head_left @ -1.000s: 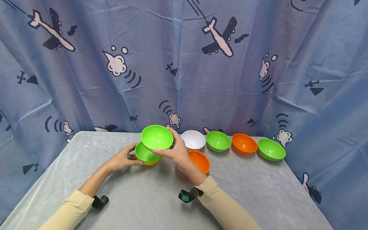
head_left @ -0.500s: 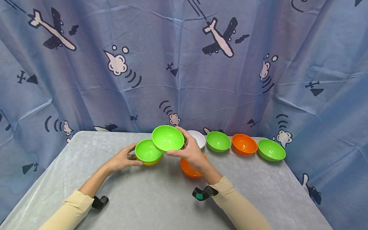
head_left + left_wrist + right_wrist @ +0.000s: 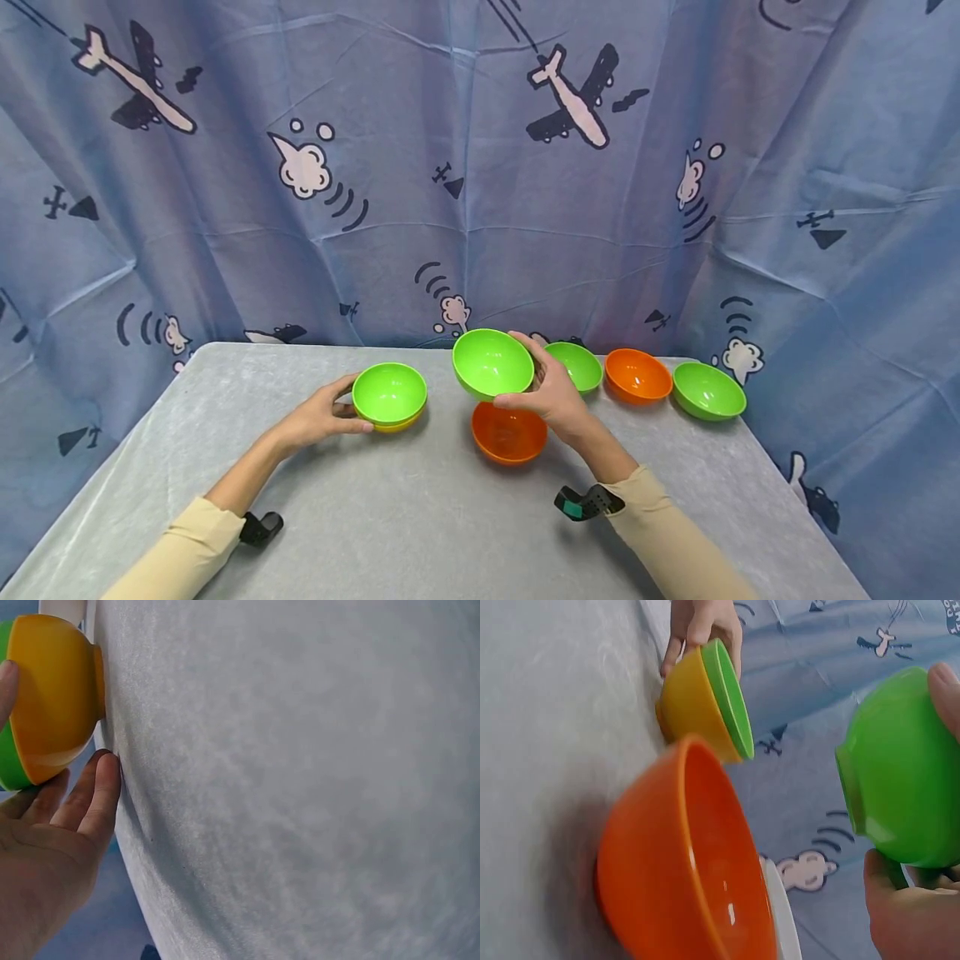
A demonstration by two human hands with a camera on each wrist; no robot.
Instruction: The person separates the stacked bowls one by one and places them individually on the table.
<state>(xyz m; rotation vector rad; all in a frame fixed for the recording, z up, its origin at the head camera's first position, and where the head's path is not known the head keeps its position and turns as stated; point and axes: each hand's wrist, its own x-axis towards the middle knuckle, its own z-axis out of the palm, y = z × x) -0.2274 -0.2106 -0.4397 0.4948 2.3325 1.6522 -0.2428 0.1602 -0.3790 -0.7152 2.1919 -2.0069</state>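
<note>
A green bowl is held up in my right hand, thumb and fingers gripping its right side. Below and in front of it, an orange bowl stands on the table. To the left, my left hand holds the side of a stack, a green bowl nested in a yellow bowl. The yellow one rests on the table in the right wrist view. A white bowl shows only as a sliver behind the orange one there; in the head view the raised bowl hides it.
Along the table's back edge stand another green bowl, an orange bowl and a further green bowl. A pale cloth covers the table. A blue curtain with aeroplane drawings hangs behind.
My right hand has carried the raised green bowl rightward, from over the stack to behind and above the near orange bowl. The left hand has stayed on the stack.
</note>
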